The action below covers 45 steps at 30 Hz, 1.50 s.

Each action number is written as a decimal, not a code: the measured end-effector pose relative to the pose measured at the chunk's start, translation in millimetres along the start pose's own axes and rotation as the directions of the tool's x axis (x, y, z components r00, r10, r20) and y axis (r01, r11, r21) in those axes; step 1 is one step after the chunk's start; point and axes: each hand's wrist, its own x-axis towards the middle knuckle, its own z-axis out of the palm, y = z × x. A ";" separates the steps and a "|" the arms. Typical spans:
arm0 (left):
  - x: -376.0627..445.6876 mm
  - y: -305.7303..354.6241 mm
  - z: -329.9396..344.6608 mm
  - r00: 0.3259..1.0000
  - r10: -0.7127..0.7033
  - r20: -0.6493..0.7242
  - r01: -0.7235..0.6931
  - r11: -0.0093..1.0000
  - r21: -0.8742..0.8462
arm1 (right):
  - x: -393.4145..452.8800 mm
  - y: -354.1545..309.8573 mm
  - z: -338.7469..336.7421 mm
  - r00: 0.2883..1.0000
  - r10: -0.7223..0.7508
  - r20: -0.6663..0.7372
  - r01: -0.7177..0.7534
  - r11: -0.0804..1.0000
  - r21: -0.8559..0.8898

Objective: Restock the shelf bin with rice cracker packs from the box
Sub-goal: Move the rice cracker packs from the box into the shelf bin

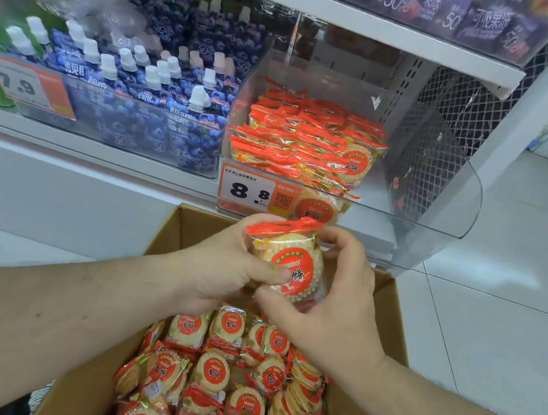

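A rice cracker pack (297, 262), clear wrap with a round red label and an orange-red top seal, is held above the open cardboard box (166, 228). My left hand (224, 260) grips its left side with the thumb across the front. My right hand (334, 294) curls round its right and lower edge. Several more packs (228, 374) lie in the box below. The clear plastic shelf bin (441, 179) just above holds several stacked packs (305, 138) on its left side; its right part shows bare plastic.
Left of the bin stand blue jelly pouches with white caps (149, 88) behind a clear front. Price tags read 8.8 (247, 190) and 7.9 (22, 83). A white shelf (357, 21) runs overhead. White floor tiles (493, 320) lie to the right.
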 end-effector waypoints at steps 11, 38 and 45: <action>-0.5 11.4 -16.7 0.977 0.038 0.212 -0.078 0.980 0.182 | 32.6 14.5 -24.5 0.867 0.238 0.438 -0.432 0.795 0.425; 36.4 31.4 -26.3 0.841 0.488 0.235 -0.120 -0.255 0.959 | 133.4 -2.1 -109.2 0.966 0.249 -0.065 -0.215 0.921 0.325; 40.2 26.4 -32.3 0.806 0.527 0.267 -0.118 -0.299 0.947 | 184.6 54.1 -83.1 0.851 0.505 0.145 -0.525 0.828 0.198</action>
